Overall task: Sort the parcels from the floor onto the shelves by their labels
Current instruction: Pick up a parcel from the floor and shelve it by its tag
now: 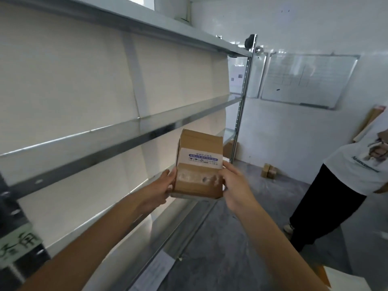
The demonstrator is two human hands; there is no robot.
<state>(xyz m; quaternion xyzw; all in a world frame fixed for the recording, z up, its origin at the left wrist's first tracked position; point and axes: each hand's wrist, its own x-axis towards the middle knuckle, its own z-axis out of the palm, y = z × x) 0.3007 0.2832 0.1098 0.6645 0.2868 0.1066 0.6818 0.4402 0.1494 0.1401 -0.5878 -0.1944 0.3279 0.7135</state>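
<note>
Head view: left hand (165, 183) and right hand (235, 183) clasp one parcel (199, 164) between them.

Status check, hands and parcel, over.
Left hand and right hand both gripping small brown cardboard parcel. Held before grey metal shelves. Nothing in the way.

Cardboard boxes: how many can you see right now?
4: one held in both hands, one low at the shelving's far end, two small ones on the floor by the wall. Others may be hidden.
</note>
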